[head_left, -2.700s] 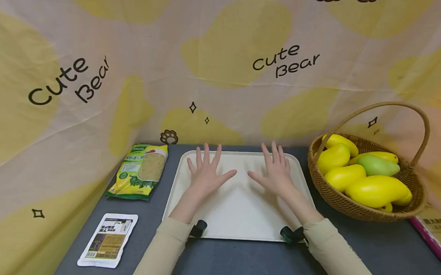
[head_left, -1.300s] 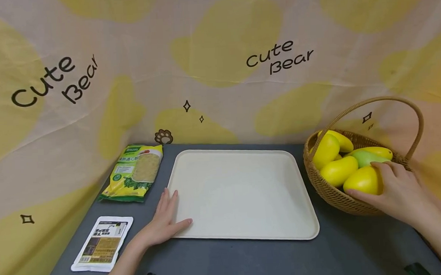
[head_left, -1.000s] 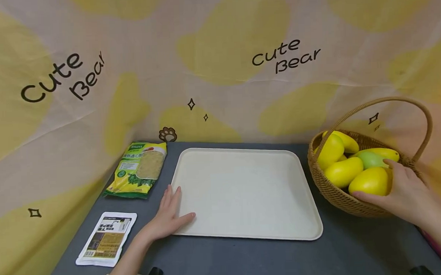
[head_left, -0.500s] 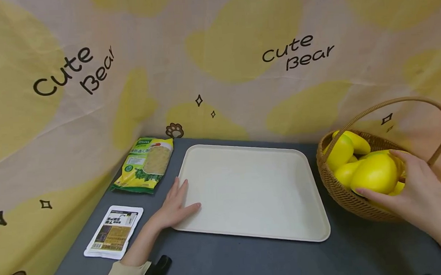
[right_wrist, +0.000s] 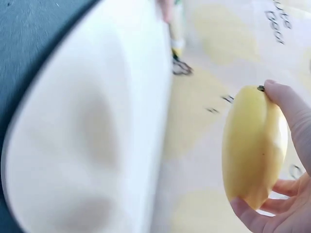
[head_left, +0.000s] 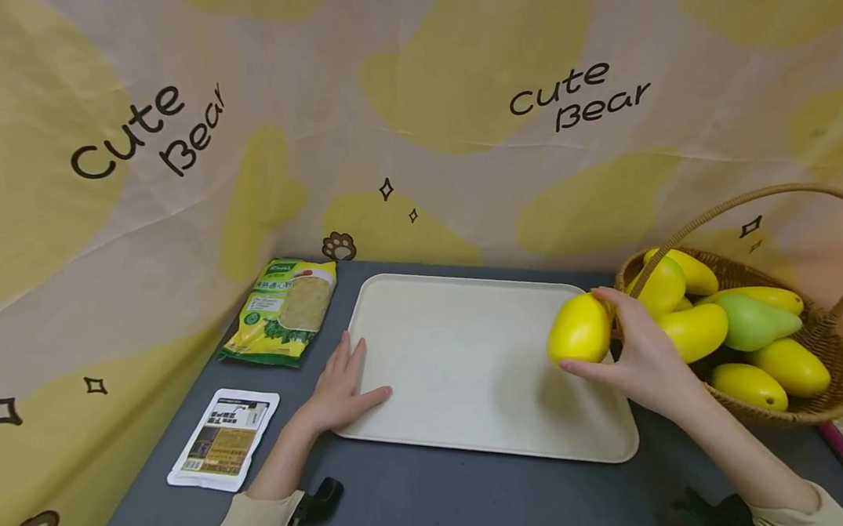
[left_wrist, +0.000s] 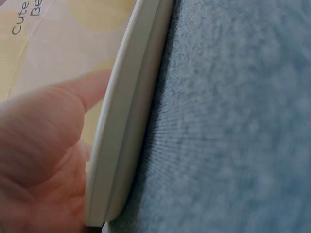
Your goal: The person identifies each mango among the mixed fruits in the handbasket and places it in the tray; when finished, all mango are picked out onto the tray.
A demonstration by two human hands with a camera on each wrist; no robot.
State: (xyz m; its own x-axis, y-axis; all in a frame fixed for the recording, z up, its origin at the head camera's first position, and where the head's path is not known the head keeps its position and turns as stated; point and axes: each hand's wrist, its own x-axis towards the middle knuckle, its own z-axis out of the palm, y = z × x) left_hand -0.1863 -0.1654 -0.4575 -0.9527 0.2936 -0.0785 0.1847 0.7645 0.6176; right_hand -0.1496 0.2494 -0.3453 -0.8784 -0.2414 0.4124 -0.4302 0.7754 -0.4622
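My right hand (head_left: 648, 359) holds a yellow mango (head_left: 578, 331) between thumb and fingers, raised above the right part of a cream tray (head_left: 447, 356). In the right wrist view the mango (right_wrist: 250, 141) hangs lengthwise, pinched at both ends, its dark stem spot near one fingertip. My left hand (head_left: 339, 396) rests against the tray's left edge with fingers stretched and thumb over the rim. The left wrist view has the tray's side (left_wrist: 121, 111) close up, with part of the hand (left_wrist: 43, 141) behind it. A wicker basket (head_left: 833, 347) of fruit stands right of the tray.
Several yellow mangoes (head_left: 789, 366) and a green fruit (head_left: 756, 320) lie in the basket, under its tall arched handle (head_left: 765, 193). To the left are a yellow-green Knorr bag (head_left: 282, 312) and a white pouch (head_left: 224, 440). A patterned cloth (head_left: 428, 98) closes off the back.
The right hand has reached into the basket, taken hold of a mango and carried it left over the tray. The left hand has moved from above the tray to its left edge and stays there.
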